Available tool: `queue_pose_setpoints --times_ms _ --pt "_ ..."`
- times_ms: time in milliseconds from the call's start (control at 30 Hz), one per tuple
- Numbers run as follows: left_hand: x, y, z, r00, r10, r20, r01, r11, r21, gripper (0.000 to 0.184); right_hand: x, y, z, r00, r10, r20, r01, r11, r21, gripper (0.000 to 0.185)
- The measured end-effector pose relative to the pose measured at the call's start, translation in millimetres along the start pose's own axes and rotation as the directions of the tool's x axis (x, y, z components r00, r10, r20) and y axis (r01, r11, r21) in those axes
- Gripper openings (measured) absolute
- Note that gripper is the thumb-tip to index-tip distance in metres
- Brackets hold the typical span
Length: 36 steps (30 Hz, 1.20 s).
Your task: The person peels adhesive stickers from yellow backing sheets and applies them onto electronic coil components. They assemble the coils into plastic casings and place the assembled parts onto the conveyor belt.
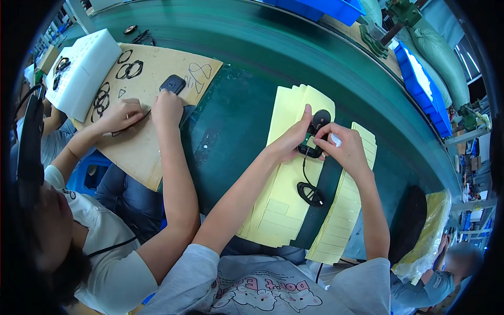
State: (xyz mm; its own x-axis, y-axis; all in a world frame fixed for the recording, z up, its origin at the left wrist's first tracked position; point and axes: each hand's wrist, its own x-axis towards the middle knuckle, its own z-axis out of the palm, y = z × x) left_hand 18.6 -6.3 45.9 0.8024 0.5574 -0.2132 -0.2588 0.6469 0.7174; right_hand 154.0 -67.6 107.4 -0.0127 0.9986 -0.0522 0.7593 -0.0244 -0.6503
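Note:
My left hand (292, 140) is closed around the edge of a black device (311, 151) whose housing lies opened, with a green circuit board showing inside. A rounded black part (321, 118) stands up beside my left thumb; whether it is joined to the device I cannot tell. Bent over the board, my right hand (344, 149) has thumb and finger pinched at its edge, and a small white piece (335, 139) shows among its fingers. From the device a black cable (310, 193) runs down to a coil with a USB plug, resting on yellow paper sheets (273, 202).
A second stack of yellow sheets (344, 202) lies to the right on the green table (218, 142). At left, a co-worker's hands (167, 107) work on cardboard (144, 152) near a black device (173, 84), cable rings (129, 69) and white foam (86, 73). Blue trays (422, 89) stand beyond.

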Motion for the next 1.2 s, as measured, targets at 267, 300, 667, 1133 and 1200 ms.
queue_pose_setpoints --times_ms 267,300,667,1133,1200 --pt "5.4 -8.0 -3.6 0.994 0.072 -0.077 -0.069 0.997 0.041 0.078 -21.0 4.3 31.4 0.823 -0.482 -0.302 0.257 0.789 -0.559 0.012" --pt "5.8 -8.5 -5.1 0.995 0.085 -0.053 -0.083 0.996 0.03 0.078 -22.1 4.8 34.9 0.804 -0.508 -0.309 0.277 0.78 -0.561 0.013" --pt "12.7 -17.9 -12.1 0.993 0.116 -0.035 -0.115 0.993 0.035 0.072 -16.7 -2.0 38.9 0.806 -0.535 -0.255 0.278 0.722 -0.634 0.015" --pt "5.2 -8.7 -2.2 0.99 0.111 -0.091 -0.109 0.994 0.022 0.072 -16.1 8.9 41.0 0.768 -0.57 -0.293 0.296 0.721 -0.626 0.017" --pt "5.7 -9.7 -3.8 0.991 0.117 -0.071 -0.115 0.993 0.032 0.072 -14.3 10.1 43.4 0.777 -0.549 -0.309 0.284 0.743 -0.606 0.018"
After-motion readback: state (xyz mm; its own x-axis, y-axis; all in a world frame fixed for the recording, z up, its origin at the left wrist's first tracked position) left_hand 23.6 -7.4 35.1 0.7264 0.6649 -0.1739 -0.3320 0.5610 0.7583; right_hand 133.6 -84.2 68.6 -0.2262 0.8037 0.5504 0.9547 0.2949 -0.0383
